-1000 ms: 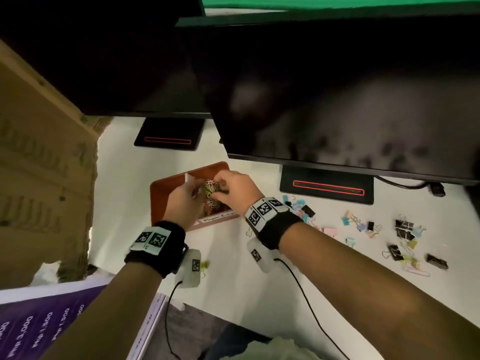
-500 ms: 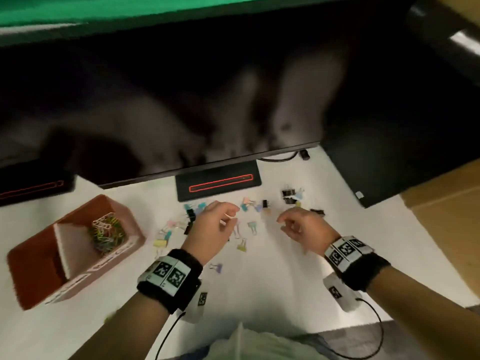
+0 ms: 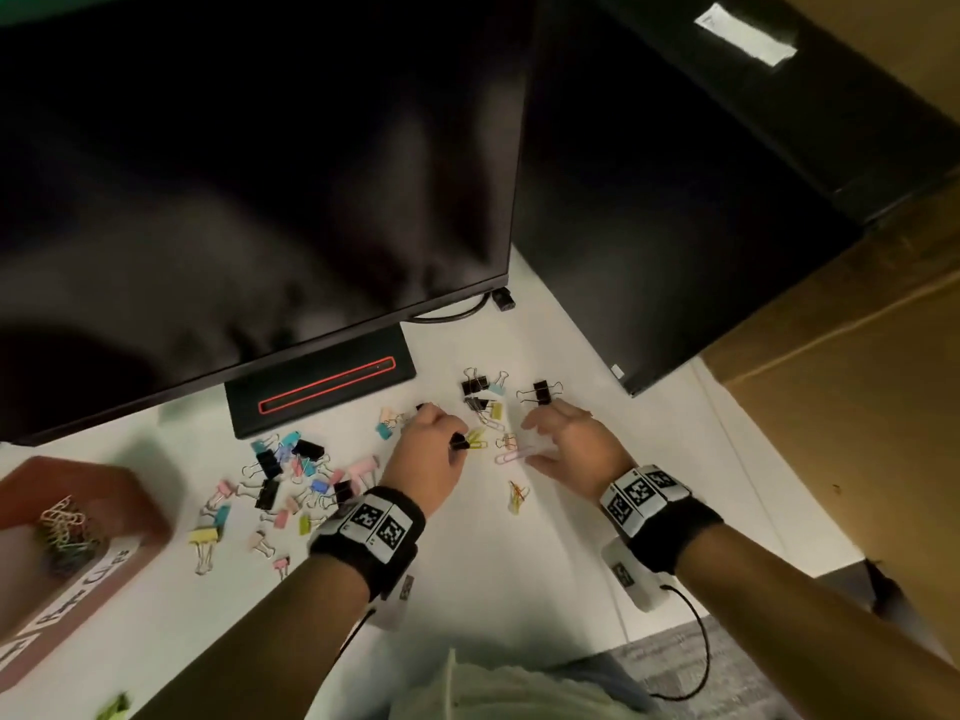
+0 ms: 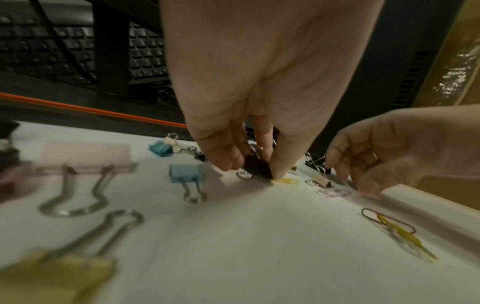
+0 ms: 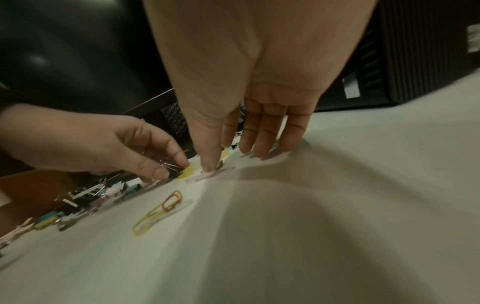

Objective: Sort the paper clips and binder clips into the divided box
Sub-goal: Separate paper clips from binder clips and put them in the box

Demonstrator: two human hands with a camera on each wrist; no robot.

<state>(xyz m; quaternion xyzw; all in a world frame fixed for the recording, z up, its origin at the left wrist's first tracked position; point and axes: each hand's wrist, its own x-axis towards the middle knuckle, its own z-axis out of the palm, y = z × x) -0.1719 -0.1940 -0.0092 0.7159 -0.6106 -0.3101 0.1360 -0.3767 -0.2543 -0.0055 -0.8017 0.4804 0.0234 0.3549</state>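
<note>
Left hand [image 3: 426, 454] is down on the white surface [image 3: 519, 563], grip pinching a black clip [image 4: 257, 165] between thumb and fingers, the clip touching the surface. Just right of that grip lies a yellow paper clip [image 3: 477, 438]. Right hand [image 3: 569, 444] hovers low beside it, fingers straight and grasping nothing, thumb tip pressing on a pink paper clip [image 3: 514, 454] that lies flat. Nearer the person than both grips sits a linked yellow-and-red paper clip pair [image 3: 518, 495]. Beyond the grips, more black binder clips [image 3: 540, 392] lie near the monitor [image 3: 249, 174]. Left of the left grip, a scatter of coloured binder clips [image 3: 291, 480] spreads out. Far left of all that stands the box [image 3: 130, 491], with paper clips [image 3: 62, 527] piled in one compartment.
</note>
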